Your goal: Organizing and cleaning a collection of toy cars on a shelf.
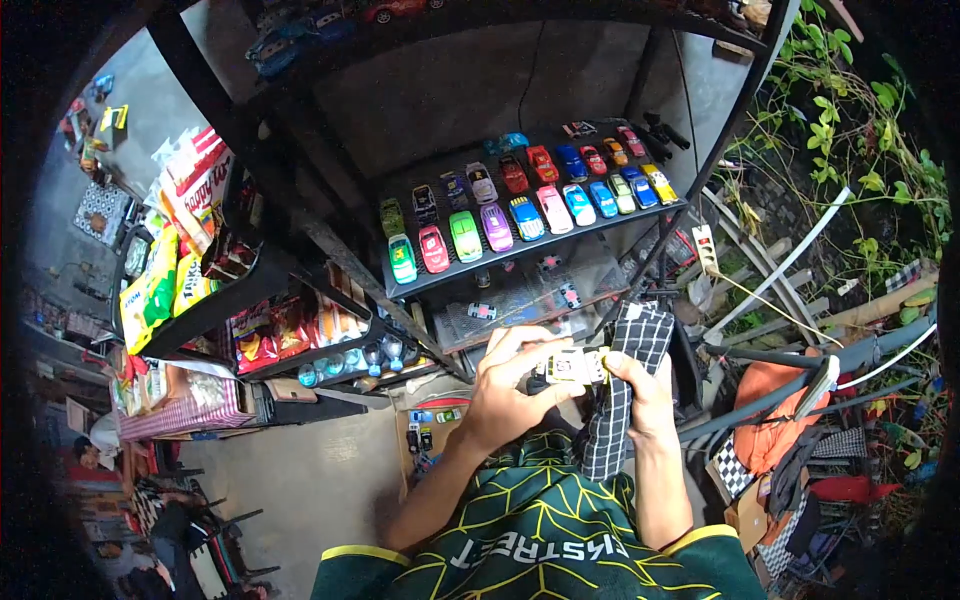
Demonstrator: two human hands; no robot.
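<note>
My left hand [517, 375] grips a small white toy car [574, 367] with yellow and black markings, held in front of my chest. A black-and-white checked cloth [637, 334] is bunched in my right hand [649, 386] and hangs down below it. The right thumb presses the cloth near the car's right end. Beyond my hands, rows of colourful toy cars [495, 228] stand on a black mesh shelf [480, 264]. A few more toy cars [481, 310] sit on the lower shelf [517, 311], partly hidden by my hands.
Snack packets [161, 281] fill a rack on the left, above plastic cups [334, 366]. A cardboard box [431, 420] with several toy cars stands low beside my left forearm. At right are a power strip [704, 249], pipes, an orange cloth [772, 409] and plants [847, 112].
</note>
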